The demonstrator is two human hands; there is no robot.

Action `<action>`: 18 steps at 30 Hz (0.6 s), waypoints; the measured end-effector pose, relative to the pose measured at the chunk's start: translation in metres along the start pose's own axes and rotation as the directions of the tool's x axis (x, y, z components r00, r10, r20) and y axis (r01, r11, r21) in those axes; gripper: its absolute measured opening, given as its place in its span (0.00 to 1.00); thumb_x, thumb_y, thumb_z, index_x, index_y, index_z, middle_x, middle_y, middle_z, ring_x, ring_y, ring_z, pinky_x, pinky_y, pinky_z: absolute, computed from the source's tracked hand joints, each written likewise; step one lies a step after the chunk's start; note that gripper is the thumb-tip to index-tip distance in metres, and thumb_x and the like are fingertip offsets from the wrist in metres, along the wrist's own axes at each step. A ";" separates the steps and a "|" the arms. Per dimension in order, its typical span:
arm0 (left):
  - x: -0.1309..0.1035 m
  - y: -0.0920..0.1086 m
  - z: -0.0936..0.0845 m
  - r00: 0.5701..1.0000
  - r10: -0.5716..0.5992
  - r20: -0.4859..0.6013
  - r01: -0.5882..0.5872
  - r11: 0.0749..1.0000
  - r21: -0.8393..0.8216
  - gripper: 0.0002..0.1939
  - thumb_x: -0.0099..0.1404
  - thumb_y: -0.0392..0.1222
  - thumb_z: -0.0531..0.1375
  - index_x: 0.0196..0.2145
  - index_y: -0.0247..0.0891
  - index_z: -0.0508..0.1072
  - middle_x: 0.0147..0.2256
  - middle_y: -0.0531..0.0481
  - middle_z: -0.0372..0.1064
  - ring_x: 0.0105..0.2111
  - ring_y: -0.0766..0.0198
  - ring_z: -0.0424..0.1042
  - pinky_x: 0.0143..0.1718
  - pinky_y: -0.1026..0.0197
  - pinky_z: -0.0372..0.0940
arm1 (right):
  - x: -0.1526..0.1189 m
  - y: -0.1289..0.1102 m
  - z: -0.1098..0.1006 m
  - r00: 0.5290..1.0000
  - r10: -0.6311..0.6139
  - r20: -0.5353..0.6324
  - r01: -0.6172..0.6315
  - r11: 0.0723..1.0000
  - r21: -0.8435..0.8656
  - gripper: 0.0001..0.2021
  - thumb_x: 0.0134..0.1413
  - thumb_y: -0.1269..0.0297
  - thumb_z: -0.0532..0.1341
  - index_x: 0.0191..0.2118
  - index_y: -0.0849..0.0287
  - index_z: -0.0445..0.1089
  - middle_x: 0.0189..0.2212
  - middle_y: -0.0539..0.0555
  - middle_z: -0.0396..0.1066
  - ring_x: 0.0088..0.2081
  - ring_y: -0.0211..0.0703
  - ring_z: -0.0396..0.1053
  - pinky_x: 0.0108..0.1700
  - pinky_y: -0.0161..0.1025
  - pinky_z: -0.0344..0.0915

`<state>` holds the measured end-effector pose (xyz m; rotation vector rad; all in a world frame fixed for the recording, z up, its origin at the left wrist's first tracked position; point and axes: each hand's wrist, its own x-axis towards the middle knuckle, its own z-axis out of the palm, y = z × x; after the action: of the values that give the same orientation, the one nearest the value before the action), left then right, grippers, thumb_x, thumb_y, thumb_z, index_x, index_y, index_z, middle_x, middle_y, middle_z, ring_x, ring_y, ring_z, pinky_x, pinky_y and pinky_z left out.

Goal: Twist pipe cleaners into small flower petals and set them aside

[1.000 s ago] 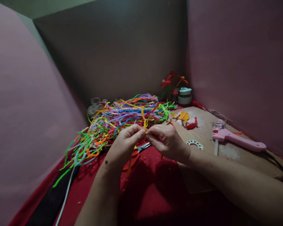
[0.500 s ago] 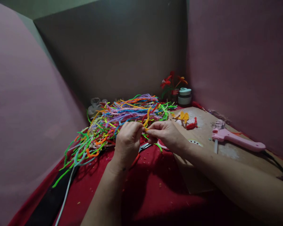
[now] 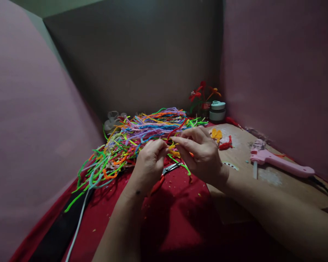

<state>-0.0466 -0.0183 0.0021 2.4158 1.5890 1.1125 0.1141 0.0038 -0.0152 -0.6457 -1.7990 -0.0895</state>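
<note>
My left hand (image 3: 151,158) is closed in a pinch on a yellow-orange pipe cleaner (image 3: 175,153), a short bent piece partly hidden by my fingers. Close beside it, my right hand (image 3: 202,154) has its thumb and forefinger at the same piece, the other fingers curled. Beneath the hands, scissors (image 3: 171,168) with red handles lie on the red cloth (image 3: 177,222). Just behind is a big heap of many-coloured pipe cleaners (image 3: 142,133).
On the brown board (image 3: 235,203) at right rest a pink glue gun (image 3: 282,163), yellow petal-like loops (image 3: 216,135) and a red twisted piece (image 3: 225,143). Behind stand red and orange flowers (image 3: 195,95) and a lidded jar (image 3: 217,111). A white cord (image 3: 78,229) runs down the left.
My right hand has lifted and turned, its fingers now more spread around the yellow-orange piece. The longer upright yellow end seen earlier is now bent down between the hands. The view has shifted slightly.
</note>
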 end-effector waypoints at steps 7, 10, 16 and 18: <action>0.001 0.000 0.002 0.998 -0.070 -0.003 0.069 0.996 -0.063 0.08 0.61 0.38 0.53 0.24 0.37 0.65 0.25 0.53 0.62 0.27 0.68 0.59 0.29 0.66 0.55 | 0.006 0.007 0.005 0.897 0.174 0.406 -0.230 0.969 0.093 0.08 0.50 0.69 0.59 0.24 0.62 0.73 0.22 0.52 0.66 0.29 0.38 0.60 0.34 0.38 0.57; 0.001 0.002 0.003 0.992 -0.124 0.000 0.123 0.984 -0.127 0.09 0.60 0.40 0.54 0.23 0.36 0.65 0.23 0.55 0.60 0.25 0.70 0.58 0.26 0.68 0.54 | 0.006 0.008 0.005 0.783 0.335 0.524 -0.489 0.853 0.185 0.07 0.49 0.69 0.59 0.24 0.63 0.72 0.19 0.49 0.65 0.24 0.34 0.58 0.29 0.34 0.55; 0.002 0.009 0.002 0.950 -0.301 0.080 0.308 0.874 -0.377 0.08 0.58 0.41 0.56 0.24 0.36 0.66 0.16 0.58 0.56 0.17 0.73 0.54 0.19 0.69 0.51 | 0.005 0.006 0.006 0.723 0.423 0.546 -0.639 0.709 0.298 0.07 0.47 0.67 0.58 0.24 0.63 0.69 0.17 0.47 0.61 0.21 0.31 0.55 0.24 0.32 0.52; 0.003 0.011 0.002 0.923 -0.363 0.128 0.379 0.799 -0.466 0.07 0.57 0.41 0.56 0.25 0.36 0.66 0.15 0.59 0.57 0.15 0.73 0.55 0.17 0.70 0.52 | 0.004 0.005 0.008 0.698 0.449 0.558 -0.678 0.664 0.315 0.07 0.47 0.67 0.58 0.24 0.63 0.68 0.17 0.47 0.62 0.21 0.31 0.56 0.24 0.32 0.53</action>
<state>-0.0359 -0.0204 0.0067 1.7026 1.4623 1.2028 0.1092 0.0128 -0.0153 -0.8730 -1.8281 1.0244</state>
